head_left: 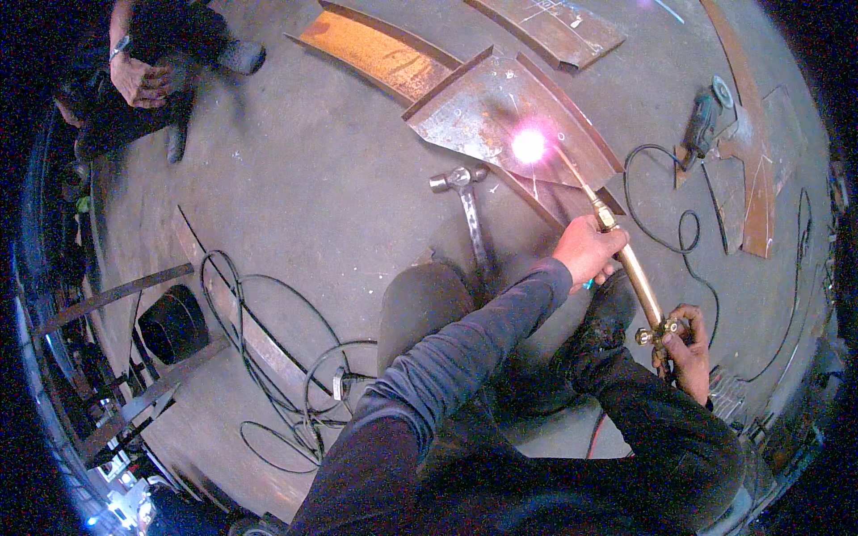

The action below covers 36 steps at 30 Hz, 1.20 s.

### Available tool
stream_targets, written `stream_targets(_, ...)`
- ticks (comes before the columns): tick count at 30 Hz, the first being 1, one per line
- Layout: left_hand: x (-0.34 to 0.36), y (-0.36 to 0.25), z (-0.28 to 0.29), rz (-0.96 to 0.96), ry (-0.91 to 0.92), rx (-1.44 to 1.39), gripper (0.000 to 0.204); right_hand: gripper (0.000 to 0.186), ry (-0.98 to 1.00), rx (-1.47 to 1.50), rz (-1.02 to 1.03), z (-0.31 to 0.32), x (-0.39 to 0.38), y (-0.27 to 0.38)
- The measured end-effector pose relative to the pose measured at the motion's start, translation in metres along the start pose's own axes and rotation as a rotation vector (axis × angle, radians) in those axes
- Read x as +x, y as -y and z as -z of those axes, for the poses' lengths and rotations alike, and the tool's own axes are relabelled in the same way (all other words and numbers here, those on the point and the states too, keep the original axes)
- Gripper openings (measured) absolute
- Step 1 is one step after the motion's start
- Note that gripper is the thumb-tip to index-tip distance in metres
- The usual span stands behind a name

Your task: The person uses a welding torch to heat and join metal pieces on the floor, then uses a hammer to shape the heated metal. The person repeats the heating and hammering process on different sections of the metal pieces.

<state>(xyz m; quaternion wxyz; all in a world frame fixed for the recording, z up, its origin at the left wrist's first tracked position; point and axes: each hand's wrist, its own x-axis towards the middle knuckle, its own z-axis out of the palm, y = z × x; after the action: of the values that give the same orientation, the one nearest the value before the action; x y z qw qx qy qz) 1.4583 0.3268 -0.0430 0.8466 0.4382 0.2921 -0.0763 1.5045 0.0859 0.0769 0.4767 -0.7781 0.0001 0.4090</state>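
Note:
A brass gas torch (636,277) slants up and away from my lap, its thin nozzle over a steel plate. My left hand (590,250) is closed around the torch's upper body, just below the nozzle nut. At the lower end my right hand (686,344) grips the torch next to its valve knobs. A glaring pinkish-white light glows at the tip and hides the metal under it. The steel plate (465,112) has raised edge strips and lies on the floor in front of me. A hammer (471,210) rests left of the torch, its head near the plate's edge.
A rusty curved channel (380,49) adjoins the plate; another steel piece (559,31) lies beyond. An angle grinder (706,125) with its cord sits at right near rusty strips (758,188). Coiled cables (295,384) lie at left. Another person's hand (141,82) shows at upper left.

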Motion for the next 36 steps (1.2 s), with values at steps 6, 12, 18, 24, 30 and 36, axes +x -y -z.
stream_targets(6,0.0,0.002,0.002,0.008,0.006,0.031,0.027,0.027,0.007,0.006,0.009,0.001,0.0,-0.002)
stream_targets(12,0.0,0.004,0.004,0.019,0.005,0.06,0.028,0.029,0.013,0.018,-0.021,-0.001,0.0,-0.001)
stream_targets(18,-0.005,0.0,0.003,0.005,-0.016,0.015,0.027,0.029,0.027,0.022,-0.003,0.001,0.001,-0.003)
stream_targets(24,-0.004,0.001,0.004,0.024,-0.011,0.052,0.028,0.029,0.035,0.011,0.018,0.001,0.001,-0.004)
stream_targets(30,-0.008,-0.004,0.003,0.025,-0.022,0.053,0.027,0.03,0.036,0.014,-0.007,0.003,0.0,-0.004)
stream_targets(36,-0.009,-0.006,0.004,0.031,-0.006,0.051,0.025,0.031,0.024,0.032,0.001,0.002,0.0,-0.005)
